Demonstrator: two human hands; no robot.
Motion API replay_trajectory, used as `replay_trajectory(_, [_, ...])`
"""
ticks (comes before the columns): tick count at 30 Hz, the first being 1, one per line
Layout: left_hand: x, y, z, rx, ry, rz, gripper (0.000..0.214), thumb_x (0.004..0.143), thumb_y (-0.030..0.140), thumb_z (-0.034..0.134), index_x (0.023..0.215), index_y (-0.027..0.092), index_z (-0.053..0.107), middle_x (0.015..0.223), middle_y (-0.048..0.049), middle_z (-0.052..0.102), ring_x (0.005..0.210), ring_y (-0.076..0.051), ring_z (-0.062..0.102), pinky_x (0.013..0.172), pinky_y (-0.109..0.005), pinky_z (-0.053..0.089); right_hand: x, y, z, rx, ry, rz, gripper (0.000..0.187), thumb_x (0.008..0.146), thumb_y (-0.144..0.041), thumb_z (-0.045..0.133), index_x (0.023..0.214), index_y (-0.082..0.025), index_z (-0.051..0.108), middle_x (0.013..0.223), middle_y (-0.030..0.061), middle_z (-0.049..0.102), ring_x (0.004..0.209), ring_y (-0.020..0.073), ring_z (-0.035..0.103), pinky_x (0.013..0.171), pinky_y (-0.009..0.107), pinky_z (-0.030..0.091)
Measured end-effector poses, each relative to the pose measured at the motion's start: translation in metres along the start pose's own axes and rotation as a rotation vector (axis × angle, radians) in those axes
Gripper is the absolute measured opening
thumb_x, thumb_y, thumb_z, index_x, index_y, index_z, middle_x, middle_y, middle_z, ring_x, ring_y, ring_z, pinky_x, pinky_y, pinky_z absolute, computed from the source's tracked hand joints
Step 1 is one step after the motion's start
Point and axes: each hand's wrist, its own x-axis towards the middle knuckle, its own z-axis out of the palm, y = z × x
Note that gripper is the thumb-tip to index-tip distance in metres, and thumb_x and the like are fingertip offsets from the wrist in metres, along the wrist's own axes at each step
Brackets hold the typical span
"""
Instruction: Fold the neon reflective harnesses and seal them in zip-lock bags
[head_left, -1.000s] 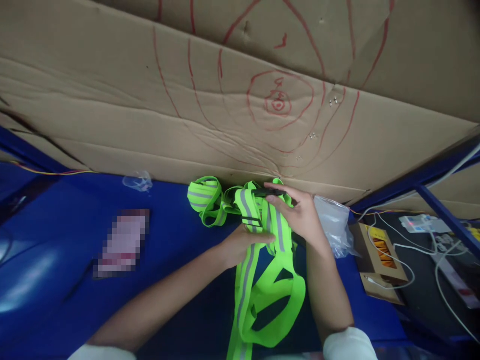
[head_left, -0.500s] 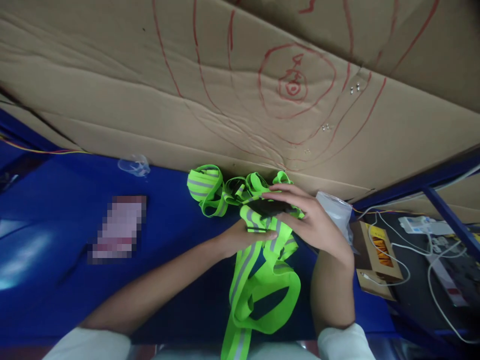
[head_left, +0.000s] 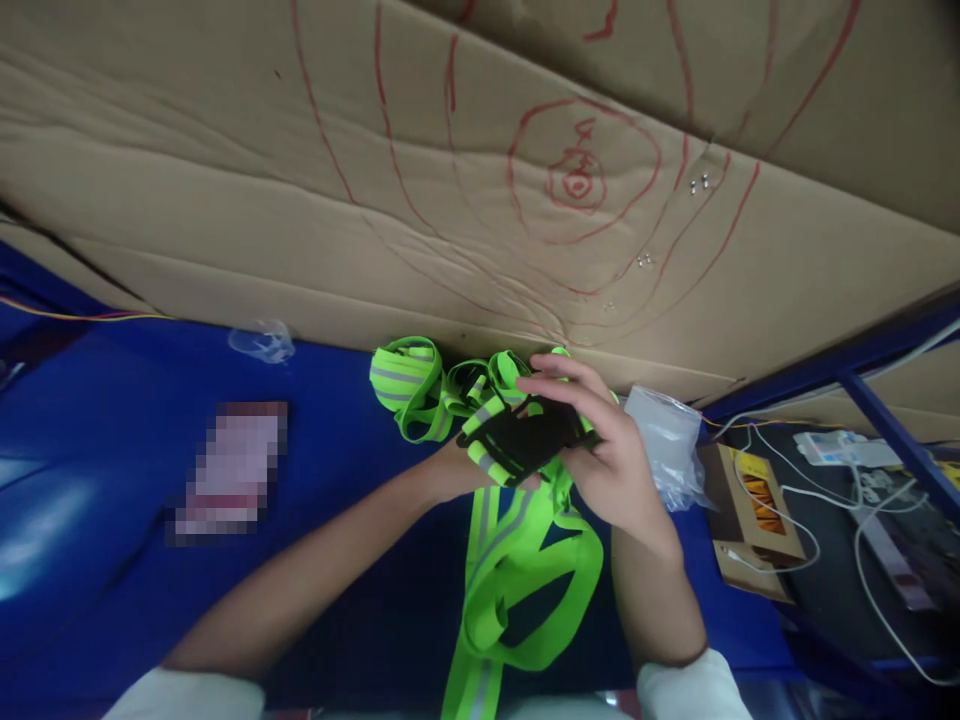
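A wide black plastic buckle lies tilted between my hands, threaded at its left end with neon-green reflective strap. My left hand grips it from below and behind; most of those fingers are hidden by the buckle. My right hand is closed around the buckle's right end, thumb underneath and fingers stretched over the top. Long loops of the same green webbing with grey stripes hang below my hands toward the table's front edge. Behind them lies a rolled green strap, with more coiled strap beside it.
Clear plastic bags lie at the right and back left of the blue table. A pixelated flat item rests at left. Cardboard with red rings stands behind. At right are an open cardboard box and white cables.
The buckle has turned so that its broad black face shows, with green strap at its left end. My right hand has shifted slightly left and down. The hanging loops have moved slightly.
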Motion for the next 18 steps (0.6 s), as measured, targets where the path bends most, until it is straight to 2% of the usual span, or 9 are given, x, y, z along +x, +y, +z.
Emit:
replay_trajectory(3, [-0.005,-0.001,0.019,-0.003,0.008,-0.066,0.058,0.060,0.029,0.094,0.112,0.017,0.072,0.112,-0.0075,0.075,0.115,-0.030,0.067,0.095,-0.037,0.056,0.003,0.003,0.011,0.080,0.092,0.020,0.086,0.056,0.007,0.037,0.124,-0.032,0.072,0.142,-0.0005,0.061,0.142,0.0197,0.054,0.120,0.039,0.044])
replay_trajectory(6, [-0.008,0.003,0.030,-0.016,0.092,-0.090,0.050,0.064,0.030,0.092,0.109,0.017,0.071,0.110,-0.0063,0.075,0.111,-0.027,0.068,0.094,-0.036,0.056,0.003,0.009,0.013,0.040,0.112,0.023,0.086,0.057,0.007,0.035,0.125,-0.031,0.070,0.141,0.0004,0.061,0.140,0.0196,0.055,0.120,0.041,0.044])
replay_trajectory(10, [-0.008,0.003,0.025,-0.097,0.180,-0.134,0.052,0.064,0.028,0.093,0.111,0.018,0.072,0.110,-0.0039,0.075,0.109,-0.026,0.068,0.095,-0.035,0.055,0.001,0.017,-0.002,-0.148,-0.118,0.035,0.084,0.067,0.008,0.042,0.138,-0.030,0.064,0.146,0.0062,0.055,0.144,0.0228,0.051,0.123,0.046,0.040])
replay_trajectory(12, [-0.007,0.002,0.017,-0.144,0.158,-0.167,0.052,0.063,0.027,0.094,0.109,0.016,0.072,0.108,-0.0052,0.076,0.106,-0.026,0.069,0.096,-0.037,0.055,-0.001,0.019,-0.012,-0.226,-0.249,0.042,0.074,0.081,0.003,0.054,0.146,-0.031,0.058,0.153,0.0084,0.050,0.148,0.0260,0.046,0.124,0.050,0.039])
replay_trajectory(14, [-0.005,0.002,0.012,-0.179,0.128,-0.197,0.054,0.062,0.028,0.095,0.109,0.015,0.073,0.108,-0.0074,0.077,0.103,-0.027,0.070,0.096,-0.040,0.055,-0.002,0.020,-0.020,-0.270,-0.316,0.028,0.060,0.092,-0.012,0.066,0.147,-0.032,0.058,0.156,0.0088,0.047,0.149,0.0282,0.046,0.125,0.051,0.039])
replay_trajectory(16, [-0.004,0.001,0.012,-0.245,0.057,-0.219,0.056,0.062,0.031,0.096,0.110,0.015,0.073,0.108,-0.0097,0.077,0.102,-0.029,0.072,0.097,-0.043,0.055,-0.002,0.019,-0.022,-0.298,-0.289,0.025,0.046,0.099,-0.022,0.065,0.143,-0.035,0.063,0.153,0.0074,0.052,0.144,0.0271,0.051,0.122,0.049,0.044])
replay_trajectory(18, [-0.005,0.000,0.020,-0.369,-0.047,-0.229,0.055,0.063,0.037,0.096,0.108,0.016,0.074,0.106,-0.0101,0.077,0.104,-0.032,0.073,0.098,-0.044,0.056,-0.001,0.019,-0.018,-0.318,-0.206,0.014,0.041,0.102,-0.021,0.058,0.139,-0.036,0.067,0.146,0.0063,0.058,0.136,0.0254,0.058,0.118,0.047,0.050])
